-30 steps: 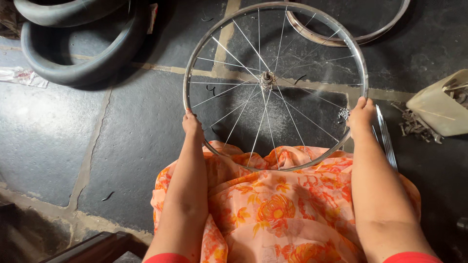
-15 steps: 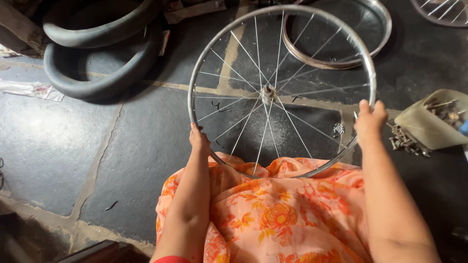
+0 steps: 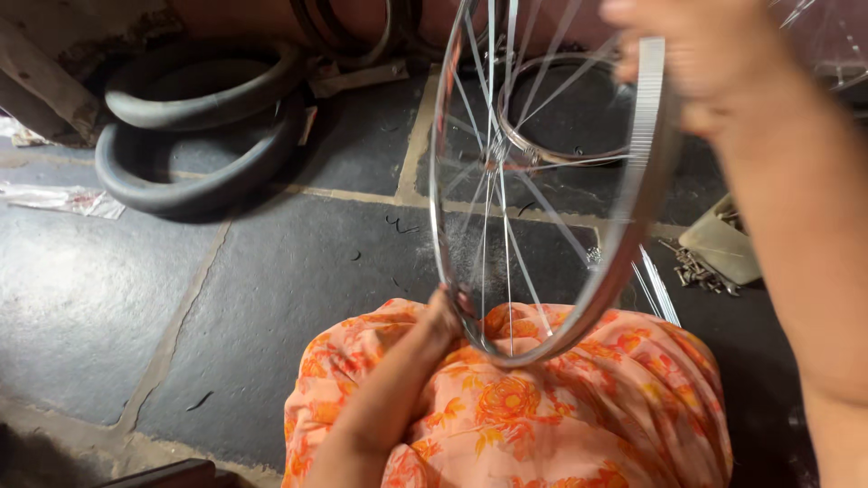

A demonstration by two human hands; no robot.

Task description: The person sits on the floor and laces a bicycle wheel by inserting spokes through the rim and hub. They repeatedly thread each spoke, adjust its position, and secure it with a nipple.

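Note:
A silver spoked bicycle wheel rim (image 3: 633, 208) stands tilted on edge above my lap, which is covered in orange flowered cloth (image 3: 561, 416). My left hand (image 3: 445, 316) grips the rim's lower left edge, close to my knees. My right hand (image 3: 696, 54) is raised high and blurred, and it holds the rim's upper right edge. The thin spokes meet at the hub (image 3: 495, 154) in the wheel's middle.
Black rubber tyres (image 3: 203, 136) lie stacked at the back left on the dark stone floor (image 3: 298, 271). A second bare metal rim (image 3: 561, 113) lies flat behind the wheel. A pale container (image 3: 728, 244) with small metal parts and loose spokes (image 3: 660, 289) sits at the right.
The wheel lay nearly flat over my lap before; now its right side is lifted and it is turned up on edge. My right hand rose with it, and the left stayed low.

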